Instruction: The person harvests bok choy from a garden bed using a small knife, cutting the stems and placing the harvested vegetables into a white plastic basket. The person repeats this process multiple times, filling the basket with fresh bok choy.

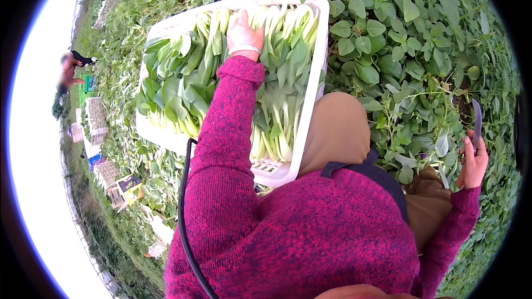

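A white plastic crate point(318, 70) holds rows of leafy greens with pale stalks point(286, 64), which look like bok choy. My left hand point(245, 37), with a pale band at the wrist, rests on the stalks near the crate's far edge; its fingertips are partly lost among them, so a grip cannot be told. Off at the right, over the plants, my right hand point(473, 160) holds a knife with a curved blade point(477, 120), which points away from me. The knife's handle is mostly hidden in the fingers.
Dense leafy plants point(374, 45) surround the crate. My bent knee point(338, 128) is against its near side. A black cable point(183, 216) runs beside my left arm. Farther left are a person point(70, 68), a green crate point(88, 84) and several pale crates point(96, 116).
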`<state>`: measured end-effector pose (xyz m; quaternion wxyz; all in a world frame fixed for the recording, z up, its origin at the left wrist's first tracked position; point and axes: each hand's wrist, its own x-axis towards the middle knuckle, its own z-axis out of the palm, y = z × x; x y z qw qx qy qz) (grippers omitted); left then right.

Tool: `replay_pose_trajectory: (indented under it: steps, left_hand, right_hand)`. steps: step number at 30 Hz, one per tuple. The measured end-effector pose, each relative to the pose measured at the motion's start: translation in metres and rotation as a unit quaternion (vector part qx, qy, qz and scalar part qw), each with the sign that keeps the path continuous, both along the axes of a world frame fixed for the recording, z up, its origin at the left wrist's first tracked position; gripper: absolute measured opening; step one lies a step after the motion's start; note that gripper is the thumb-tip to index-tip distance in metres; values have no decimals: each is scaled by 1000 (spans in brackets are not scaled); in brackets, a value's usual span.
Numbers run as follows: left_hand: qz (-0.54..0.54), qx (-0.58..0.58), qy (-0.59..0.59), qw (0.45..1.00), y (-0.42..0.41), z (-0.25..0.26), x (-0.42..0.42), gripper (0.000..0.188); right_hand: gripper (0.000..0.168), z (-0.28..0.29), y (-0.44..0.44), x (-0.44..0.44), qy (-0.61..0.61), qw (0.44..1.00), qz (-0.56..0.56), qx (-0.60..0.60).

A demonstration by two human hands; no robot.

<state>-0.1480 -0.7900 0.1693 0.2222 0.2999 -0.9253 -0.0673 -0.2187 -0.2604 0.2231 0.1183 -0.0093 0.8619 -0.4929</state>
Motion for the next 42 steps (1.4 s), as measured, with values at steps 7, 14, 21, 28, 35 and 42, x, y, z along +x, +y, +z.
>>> replay_pose_trajectory:
  steps: [7, 14, 21, 28, 35, 42]
  left_hand:
    - [-38, -32, 51, 997, 16, -44, -5, 53]
    - [-16, -8, -59, 998, -3, -31, -3, 54]
    - [-39, -39, -107, 993, -30, 16, 8, 72]
    - [64, 6, -184, 981, 38, -34, 30, 79]
    - [20, 122, -135, 983, 35, 31, 32, 81]
    - [145, -86, -57, 984, -94, 56, 42, 80]
  right_hand:
    - [25, 2, 7, 1, -1, 1000, -17, 10]
    - [26, 7, 1, 5, 12, 998, -33, -46]
    - [26, 13, 15, 7, 2, 997, -63, -54]
    - [25, -8, 17, 2, 11, 999, -30, 22]
    - [25, -18, 21, -7, 9, 995, -69, 71]
    - [26, -39, 43, -19, 21, 986, -86, 139]
